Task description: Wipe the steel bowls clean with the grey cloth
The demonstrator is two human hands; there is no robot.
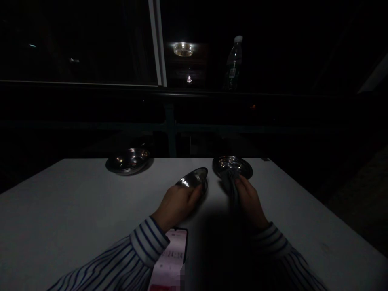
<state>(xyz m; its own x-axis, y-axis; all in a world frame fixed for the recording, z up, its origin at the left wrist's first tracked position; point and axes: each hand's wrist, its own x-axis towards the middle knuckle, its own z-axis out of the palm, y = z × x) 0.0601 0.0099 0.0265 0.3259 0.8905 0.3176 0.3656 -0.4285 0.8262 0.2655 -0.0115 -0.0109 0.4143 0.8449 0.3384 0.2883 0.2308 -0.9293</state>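
Note:
My left hand (177,202) grips a small shiny metal bowl (194,176) by its near edge, tilted above the middle of the white table (91,218). In my right hand (249,198) is a dark cloth (230,186), bunched and hanging from the fingers. The cloth reaches the near rim of a second metal bowl (232,162) by the table's far edge; whether it presses on that bowl is too dark to tell. A third, wider metal bowl (129,161) rests at the far left of the tabletop, apart from both hands.
A lit phone (169,258) lies near the front, partly under my left sleeve. Beyond the table runs a dark window with a pale frame (157,44). A clear plastic bottle (234,64) stands on the sill. Shadow covers the front middle of the table.

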